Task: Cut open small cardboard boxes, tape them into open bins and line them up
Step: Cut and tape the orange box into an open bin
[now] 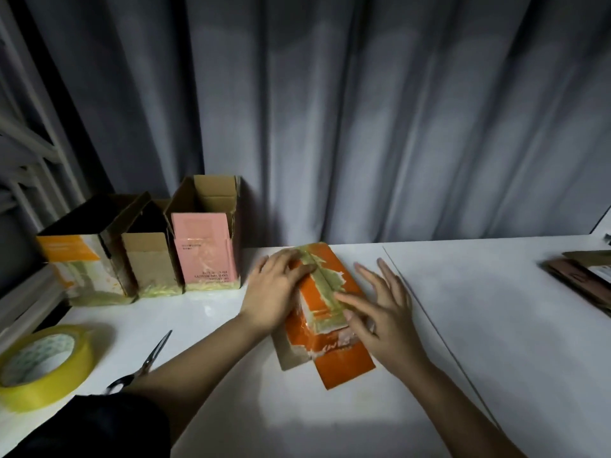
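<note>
Head view, looking down on a white desk (463,325) before a grey curtain (363,110). At centre, an orange box (327,312) lying on its side, yellowish tape strip (325,285) running along its top seam, open flaps toward the near edge. Left hand (276,292) flat on the box's left side, fingers straight, pressing the tape's far end. Right hand (380,312) spread, fingers apart, pressing the tape's near end; nothing clamped in either. Far left, three finished bins (145,249) standing in a row, touching. Near left, tape roll (39,365) and scissors (148,358), well apart from the box.

Risks, as judgement: tape already wrinkled and torn-looking, so uneven pressing likely to leave it lifting; seam possibly splitting once stood upright; hard pressing likely to crush the thin wall.
</note>
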